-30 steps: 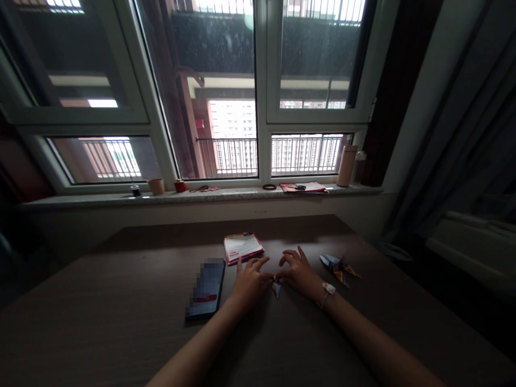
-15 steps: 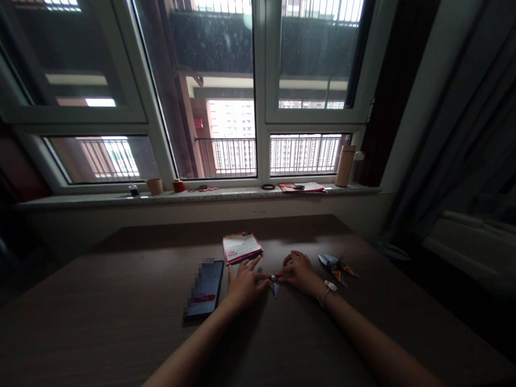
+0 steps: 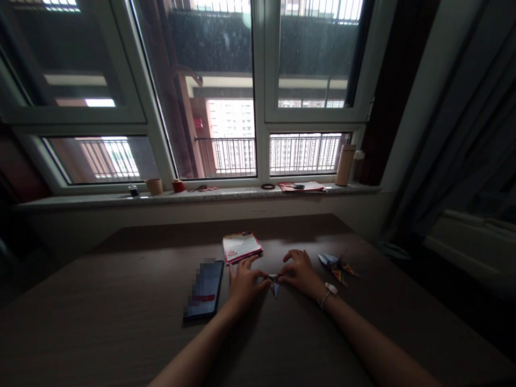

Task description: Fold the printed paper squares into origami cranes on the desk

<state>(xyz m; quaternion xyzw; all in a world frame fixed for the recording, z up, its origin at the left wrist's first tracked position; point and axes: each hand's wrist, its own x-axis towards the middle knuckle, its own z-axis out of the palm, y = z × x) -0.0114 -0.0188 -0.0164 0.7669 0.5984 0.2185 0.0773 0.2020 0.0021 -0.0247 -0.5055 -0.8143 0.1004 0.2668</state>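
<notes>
Between my hands, low over the dark table, is a small piece of folded paper [image 3: 274, 288] with a pale blue, downward-pointing tip. My left hand [image 3: 246, 282] pinches its left edge between thumb and forefinger, the other fingers spread loosely. From the other side my right hand [image 3: 299, 274] pinches the right edge, its remaining fingers curled above. A bracelet circles the right wrist. Right of that hand lie folded paper pieces [image 3: 334, 264] in blue, orange and dark colours. A phone [image 3: 205, 290] rests left of my left hand, and a stack of printed paper sheets [image 3: 242, 247] sits just beyond it.
The brown table [image 3: 121, 290] reaches toward a stone windowsill [image 3: 234, 194]. On the sill stand a paper cup [image 3: 153, 186], a red spool-like item [image 3: 178, 186], red-edged papers [image 3: 308, 186] with scissors on top, a dark ring [image 3: 268, 186] and a tan flask [image 3: 345, 165].
Both hands keep their pinch on the folded paper. The fingers have shifted slightly, and more of the paper's upper edge shows between them.
</notes>
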